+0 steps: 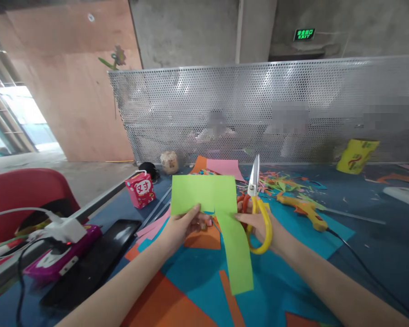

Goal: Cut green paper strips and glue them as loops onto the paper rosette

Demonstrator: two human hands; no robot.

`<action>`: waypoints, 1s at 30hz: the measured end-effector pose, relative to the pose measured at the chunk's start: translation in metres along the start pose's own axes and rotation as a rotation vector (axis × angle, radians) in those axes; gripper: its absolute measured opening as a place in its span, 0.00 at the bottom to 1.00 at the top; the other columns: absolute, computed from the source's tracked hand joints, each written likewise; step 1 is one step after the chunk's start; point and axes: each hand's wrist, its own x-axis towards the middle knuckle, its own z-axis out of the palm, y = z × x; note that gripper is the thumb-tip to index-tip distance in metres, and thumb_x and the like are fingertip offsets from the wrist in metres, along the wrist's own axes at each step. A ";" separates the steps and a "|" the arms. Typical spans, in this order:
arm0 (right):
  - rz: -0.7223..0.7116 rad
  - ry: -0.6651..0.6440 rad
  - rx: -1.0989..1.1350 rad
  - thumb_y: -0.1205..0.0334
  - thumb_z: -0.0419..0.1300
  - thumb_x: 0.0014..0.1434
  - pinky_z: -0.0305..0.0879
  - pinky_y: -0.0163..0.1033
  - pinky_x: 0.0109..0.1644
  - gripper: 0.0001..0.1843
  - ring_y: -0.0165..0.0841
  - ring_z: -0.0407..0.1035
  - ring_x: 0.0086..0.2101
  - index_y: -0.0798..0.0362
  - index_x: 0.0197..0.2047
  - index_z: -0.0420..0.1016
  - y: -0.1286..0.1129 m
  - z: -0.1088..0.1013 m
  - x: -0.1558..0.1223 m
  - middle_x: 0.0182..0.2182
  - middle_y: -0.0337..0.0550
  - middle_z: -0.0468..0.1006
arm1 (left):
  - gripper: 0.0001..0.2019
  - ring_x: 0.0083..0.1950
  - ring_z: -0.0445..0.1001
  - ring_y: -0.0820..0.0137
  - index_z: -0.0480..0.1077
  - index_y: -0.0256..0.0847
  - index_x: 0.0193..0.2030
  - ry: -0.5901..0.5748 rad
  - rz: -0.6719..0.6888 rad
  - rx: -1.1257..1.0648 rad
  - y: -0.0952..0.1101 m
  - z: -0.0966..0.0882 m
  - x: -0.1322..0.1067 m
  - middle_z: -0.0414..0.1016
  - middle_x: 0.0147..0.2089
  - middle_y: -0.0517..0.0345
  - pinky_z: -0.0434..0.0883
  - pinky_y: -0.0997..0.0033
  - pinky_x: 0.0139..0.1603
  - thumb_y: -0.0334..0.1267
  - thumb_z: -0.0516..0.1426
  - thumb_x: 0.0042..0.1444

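A sheet of light green paper (pixel 203 191) is held up between my hands, partly cut so that a wide strip hangs from its right side. My left hand (pixel 188 223) pinches its lower left edge, thumb in front. At the right edge, my right hand (pixel 250 219) grips the paper near the top of the strip, thumb in front. Scissors (pixel 265 227) with yellow and orange-red handles hang on that same hand, blades upward and looking closed. Beneath lie blue paper (pixel 187 281) and orange paper (pixel 204 240).
A glue gun (pixel 305 210) with a black cable lies right, near paper scraps (pixel 282 181). To the left are a red box (pixel 140 190), a black phone-like slab (pixel 92 263) and a purple power strip (pixel 63 263). A perforated metal screen (pixel 197 100) stands behind the table.
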 end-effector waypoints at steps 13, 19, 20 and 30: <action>0.012 0.134 -0.046 0.66 0.60 0.32 0.62 0.36 0.31 0.10 0.29 0.64 0.25 0.50 0.20 0.62 0.013 -0.011 0.014 0.19 0.33 0.66 | 0.14 0.22 0.66 0.73 0.71 0.35 0.21 0.147 0.195 0.354 0.009 0.002 -0.005 0.71 0.20 0.57 0.63 0.74 0.24 0.46 0.58 0.46; -0.046 0.079 -0.284 0.66 0.61 0.33 0.59 0.36 0.29 0.08 0.29 0.61 0.22 0.51 0.18 0.64 -0.010 -0.012 0.005 0.17 0.32 0.65 | 0.15 0.29 0.71 0.70 0.73 0.37 0.31 0.281 0.237 0.247 0.016 -0.013 -0.003 0.76 0.30 0.57 0.68 0.73 0.30 0.47 0.60 0.42; -0.052 0.077 -0.310 0.66 0.62 0.33 0.58 0.37 0.29 0.08 0.29 0.61 0.22 0.51 0.17 0.64 -0.012 -0.012 0.004 0.16 0.32 0.65 | 0.16 0.31 0.73 0.68 0.73 0.37 0.33 0.275 0.220 0.247 0.018 -0.014 -0.003 0.77 0.32 0.56 0.69 0.71 0.32 0.47 0.61 0.41; -0.063 0.142 -0.253 0.56 0.63 0.33 0.59 0.36 0.26 0.14 0.29 0.61 0.21 0.50 0.21 0.61 0.002 -0.010 0.009 0.17 0.33 0.65 | 0.12 0.27 0.70 0.67 0.74 0.38 0.26 0.318 0.342 0.737 0.020 -0.010 -0.006 0.75 0.24 0.59 0.65 0.74 0.26 0.46 0.61 0.40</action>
